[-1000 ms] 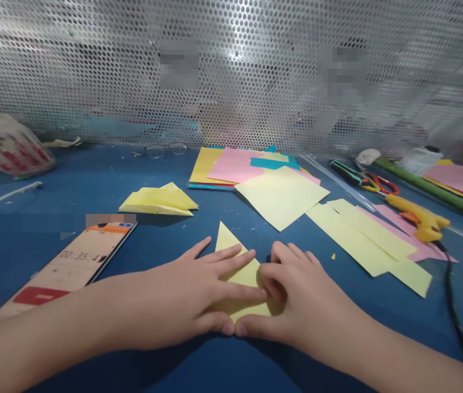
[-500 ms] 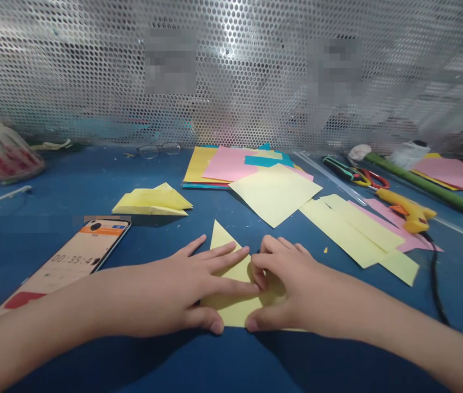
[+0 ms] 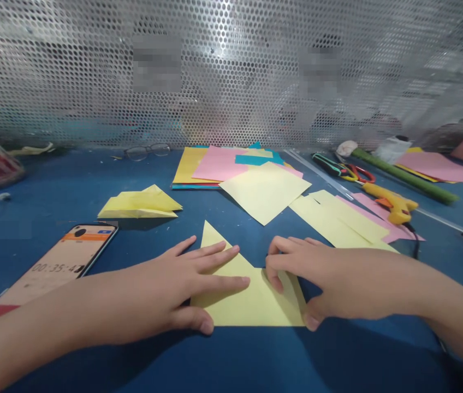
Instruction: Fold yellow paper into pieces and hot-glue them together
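Observation:
A pale yellow sheet of paper [image 3: 256,305], folded with a tall point at its upper left and a straight front edge, lies flat on the blue table in front of me. Across its left part my left hand [image 3: 199,278] rests flat, palm down, fingers spread. My right hand [image 3: 305,273] is over the sheet's right end, its fingers bent and the thumb apart from them, near the front right corner. Beyond my left hand stands a folded yellow paper piece [image 3: 141,203]. A loose pale yellow square of paper [image 3: 266,191] lies farther back.
At left is a phone [image 3: 51,267] with a running timer. Behind are a coloured paper stack [image 3: 202,166] and eyeglasses [image 3: 147,152]. To the right lie paper strips [image 3: 330,218], a yellow glue gun [image 3: 391,202], pliers [image 3: 330,165] and a green stem [image 3: 403,174]. A perforated metal panel [image 3: 223,82] closes the back.
My right hand has slid right along the folded paper to its right end, uncovering the middle and front edge. My left hand stays spread on the paper. The view has shifted slightly.

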Motion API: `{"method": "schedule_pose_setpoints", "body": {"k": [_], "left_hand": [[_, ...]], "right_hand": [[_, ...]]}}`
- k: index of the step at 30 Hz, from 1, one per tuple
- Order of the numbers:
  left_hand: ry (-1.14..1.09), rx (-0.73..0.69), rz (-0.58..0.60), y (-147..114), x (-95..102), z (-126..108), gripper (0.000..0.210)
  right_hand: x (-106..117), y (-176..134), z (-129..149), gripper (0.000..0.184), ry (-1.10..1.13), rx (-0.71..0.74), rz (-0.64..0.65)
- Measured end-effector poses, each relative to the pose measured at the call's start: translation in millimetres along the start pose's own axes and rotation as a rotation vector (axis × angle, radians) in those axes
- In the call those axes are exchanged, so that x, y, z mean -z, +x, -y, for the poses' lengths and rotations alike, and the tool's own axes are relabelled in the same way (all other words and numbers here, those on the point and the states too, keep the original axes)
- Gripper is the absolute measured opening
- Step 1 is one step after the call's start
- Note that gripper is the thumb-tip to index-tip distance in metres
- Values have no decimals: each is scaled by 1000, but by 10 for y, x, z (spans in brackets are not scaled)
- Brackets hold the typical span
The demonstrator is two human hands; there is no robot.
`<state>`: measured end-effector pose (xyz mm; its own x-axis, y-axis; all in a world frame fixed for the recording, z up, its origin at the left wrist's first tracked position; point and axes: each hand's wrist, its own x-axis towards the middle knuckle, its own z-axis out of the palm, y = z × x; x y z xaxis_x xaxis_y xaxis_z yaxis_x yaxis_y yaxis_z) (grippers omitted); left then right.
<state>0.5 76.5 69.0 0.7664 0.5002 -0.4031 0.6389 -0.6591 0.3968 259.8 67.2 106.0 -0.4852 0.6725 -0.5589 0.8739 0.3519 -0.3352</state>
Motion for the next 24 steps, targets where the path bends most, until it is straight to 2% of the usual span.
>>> {"method": "schedule_pose_setpoints", "body": {"k": [6, 13, 16, 20, 22, 24], "left_hand": [[4, 13, 58, -54, 7, -84, 51], [17, 9, -51, -29, -108, -140, 60], [49, 8, -15, -25, -74, -140, 67], [65, 6, 63, -57, 7, -97, 67], [62, -17, -8, -76, -20, -57, 64], [78, -36, -172, -90, -105, -15, 60]], "right_hand": [[1, 4, -11, 34, -9, 10, 6], [-10, 23, -26, 33, 13, 15, 3], [0, 25, -24, 33, 13, 0, 14], [-3, 21, -34, 35, 36, 3, 4], [-15, 19, -46, 34, 42, 12, -2], [-28, 18, -60, 34, 37, 9, -1]]}}
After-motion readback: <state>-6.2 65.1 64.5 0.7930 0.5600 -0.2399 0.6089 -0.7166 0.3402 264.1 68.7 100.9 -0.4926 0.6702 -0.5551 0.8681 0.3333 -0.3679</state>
